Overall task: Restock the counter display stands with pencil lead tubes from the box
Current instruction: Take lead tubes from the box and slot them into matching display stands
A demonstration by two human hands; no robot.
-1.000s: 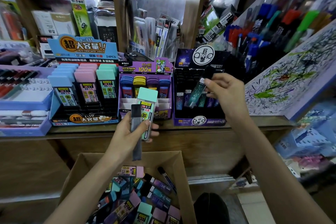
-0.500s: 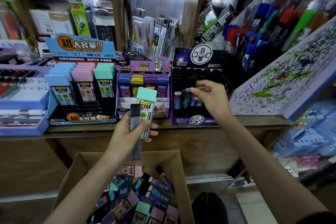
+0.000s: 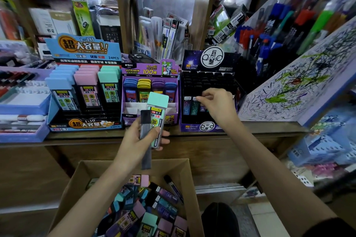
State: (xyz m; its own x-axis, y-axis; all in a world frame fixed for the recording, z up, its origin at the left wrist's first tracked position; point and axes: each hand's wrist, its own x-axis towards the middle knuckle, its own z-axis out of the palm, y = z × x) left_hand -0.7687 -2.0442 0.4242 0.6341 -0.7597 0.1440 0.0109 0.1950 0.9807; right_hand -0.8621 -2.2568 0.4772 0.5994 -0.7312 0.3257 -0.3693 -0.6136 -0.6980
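The left hand (image 3: 134, 140) is raised in front of the counter (image 3: 250, 129), above the cardboard box (image 3: 81, 183), and it holds two things at once. The fingers are curled round a mint-capped tube (image 3: 157, 113), which stands nearly upright with its cap on top and its label facing the camera. Pressed beside it under the thumb is a slim dark tube (image 3: 145, 127), longer and thinner, whose lower end sticks out below the palm towards the box.

The right hand (image 3: 219, 107) is stretched forward over the front row of the black stand (image 3: 211, 59), palm down, with the fingers bent. Thumb and forefinger are drawn together, and the fingertips (image 3: 199, 98) sit right at the tops of the small dark tubes (image 3: 187, 107) in that row (whether they pinch one or only touch it cannot be told from here). The rest of that hand hides the right part of the row.

The two hands are well apart. Between them on the counter is the purple stand (image 3: 148, 70), with blue, yellow and purple caps in its back row. To its left is the blue stand (image 3: 82, 48), filled with blue, pink and mint caps.

In the open box lie many loose tubes (image 3: 163, 204), heaped in no order.
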